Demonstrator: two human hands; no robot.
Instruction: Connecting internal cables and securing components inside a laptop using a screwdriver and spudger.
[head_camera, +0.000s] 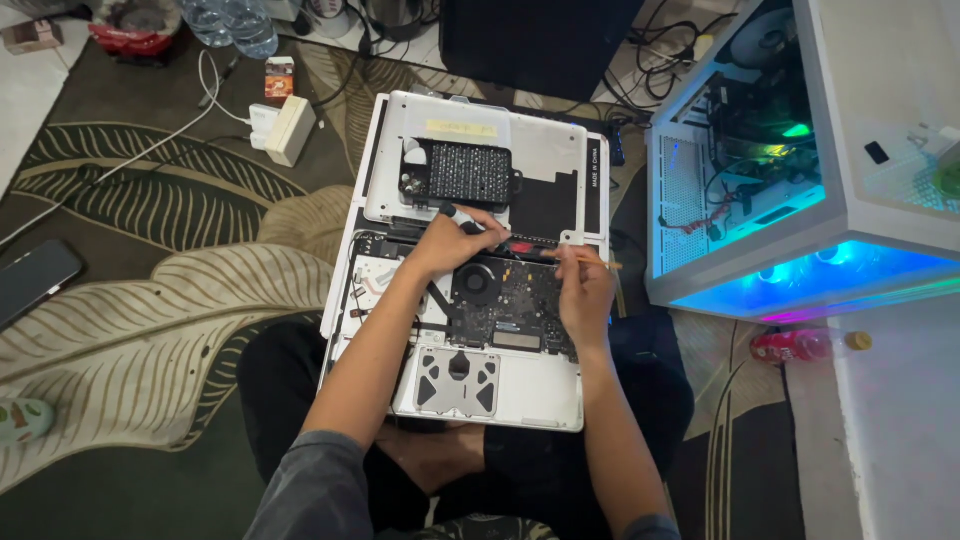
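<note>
A person sits cross-legged on a dark rug patterned with pale leaves (150, 330), seen from above, with an opened silver aluminium laptop (530, 395) resting upside down across their lap. Its bottom cover is already off: the flat silver panel (545, 150) lies on the floor just beyond the laptop, and a black rectangular case of screwdriver bits (462, 172) rests on top of it. Inside the laptop, the dark circuit board (510, 305) and round black cooling fan (475, 280) are exposed and appear to sit in place. The underside of the trackpad (457, 382) shows near the person's body.

The left hand (450, 243) is curled around a black-handled screwdriver (452, 212), its tip aimed at the laptop's far edge near the hinge. The right hand (583, 288) pinches a thin, pale stick-like tool (598, 264) between fingertips, just beside the same area; what it touches cannot be made out.

Judging from this, opening is finished and work on the internal parts is under way, with the board not yet lifted out.

To the right stands a white desktop computer case with glowing blue lights (800, 190). A red drink bottle (800, 345) lies beside it. A dark phone (35, 280) lies on the rug at left, and a white power adapter (288, 130) sits further up.
</note>
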